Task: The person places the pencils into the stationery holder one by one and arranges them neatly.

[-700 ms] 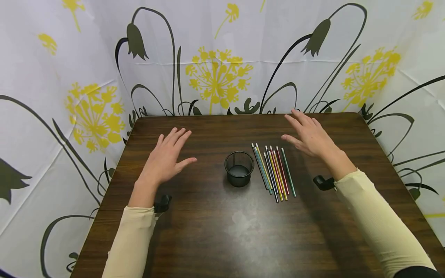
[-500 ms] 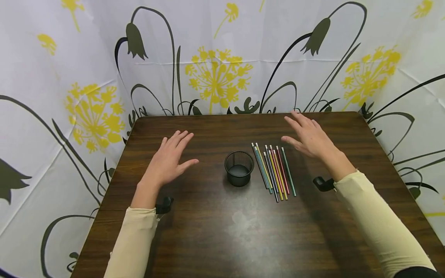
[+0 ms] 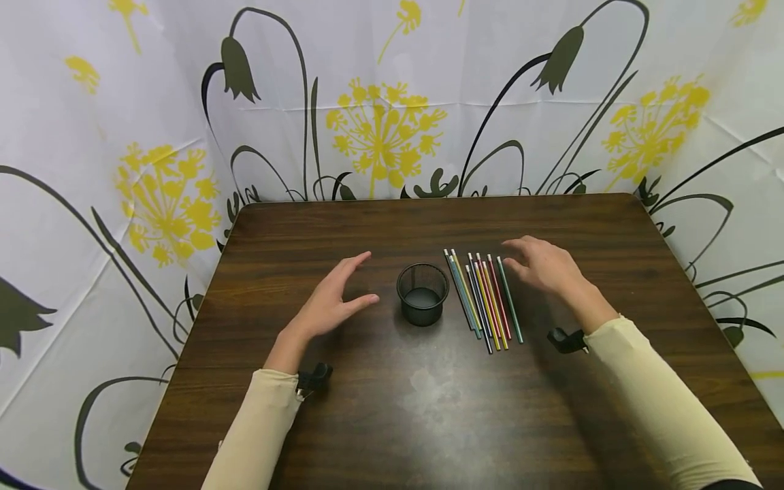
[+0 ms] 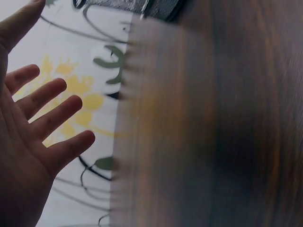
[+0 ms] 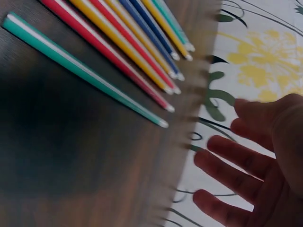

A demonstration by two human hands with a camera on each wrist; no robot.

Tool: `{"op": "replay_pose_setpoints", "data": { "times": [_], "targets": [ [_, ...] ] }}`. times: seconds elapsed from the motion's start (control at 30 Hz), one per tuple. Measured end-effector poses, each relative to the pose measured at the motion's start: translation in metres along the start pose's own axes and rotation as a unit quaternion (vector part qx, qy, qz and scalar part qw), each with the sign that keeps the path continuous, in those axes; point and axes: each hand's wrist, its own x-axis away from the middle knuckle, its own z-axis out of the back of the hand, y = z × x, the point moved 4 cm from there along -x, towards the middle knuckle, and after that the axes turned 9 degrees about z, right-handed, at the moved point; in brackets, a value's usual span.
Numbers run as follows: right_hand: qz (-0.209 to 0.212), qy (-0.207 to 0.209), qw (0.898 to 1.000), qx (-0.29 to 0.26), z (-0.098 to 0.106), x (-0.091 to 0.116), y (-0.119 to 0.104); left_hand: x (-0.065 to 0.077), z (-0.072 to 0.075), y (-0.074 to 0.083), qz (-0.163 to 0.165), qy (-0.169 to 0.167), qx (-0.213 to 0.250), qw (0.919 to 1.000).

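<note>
A round black mesh pencil cup (image 3: 422, 314) stands upright on the table, with nothing seen inside it. To its right lie several coloured pencils side by side, among them a red pencil (image 3: 499, 297) and, outermost, a green pencil (image 3: 512, 299). My left hand (image 3: 327, 305) is left of the cup, thumb and fingers apart, touching nothing. In the left wrist view the cup's dark edge (image 4: 161, 6) shows at the top. My right hand (image 3: 545, 267) hovers just right of the pencils' far ends, its fingers loosely bent and holding nothing.
The brown wooden table (image 3: 380, 422) runs back to a white curtain (image 3: 380, 41) printed with flowers. A small black wrist camera (image 3: 315, 376) sits at the left wrist, another black camera (image 3: 565, 340) at the right.
My left hand has moved right and slightly nearer me, towards the cup. The right hand has come down closer to the pencils and its fingers have bent more. Cup and pencils lie as before.
</note>
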Motion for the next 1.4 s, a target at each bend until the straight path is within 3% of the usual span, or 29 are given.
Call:
{"op": "replay_pose_setpoints", "data": {
  "times": [0.13, 0.27, 0.37, 0.57, 0.97, 1.2, 1.4],
  "targets": [
    [-0.035, 0.004, 0.999, -0.026, -0.016, 0.004, 0.005, -0.003, -0.018, 0.008, -0.009, -0.025, 0.037, 0.9990],
    [-0.081, 0.025, 0.995, -0.051, -0.033, 0.008, 0.014, -0.006, -0.037, 0.015, -0.003, -0.047, 0.017, 0.9988],
    [-0.112, 0.037, 0.991, -0.067, -0.044, 0.011, 0.019, -0.010, -0.050, 0.021, 0.000, -0.054, 0.019, 0.9983],
    [-0.150, 0.045, 0.985, -0.075, -0.058, 0.011, 0.025, -0.017, -0.065, 0.029, 0.008, -0.053, 0.072, 0.9960],
    [-0.162, 0.026, 0.986, -0.045, -0.061, 0.009, 0.022, -0.027, -0.079, 0.035, -0.006, -0.018, 0.159, 0.9872],
    [-0.170, 0.016, 0.984, -0.046, -0.060, 0.007, 0.020, -0.020, -0.066, 0.061, -0.027, -0.017, 0.198, 0.9797],
    [-0.177, 0.021, 0.982, -0.056, -0.053, 0.009, 0.021, -0.020, -0.065, 0.062, -0.027, -0.019, 0.219, 0.9752]
  ]
}}
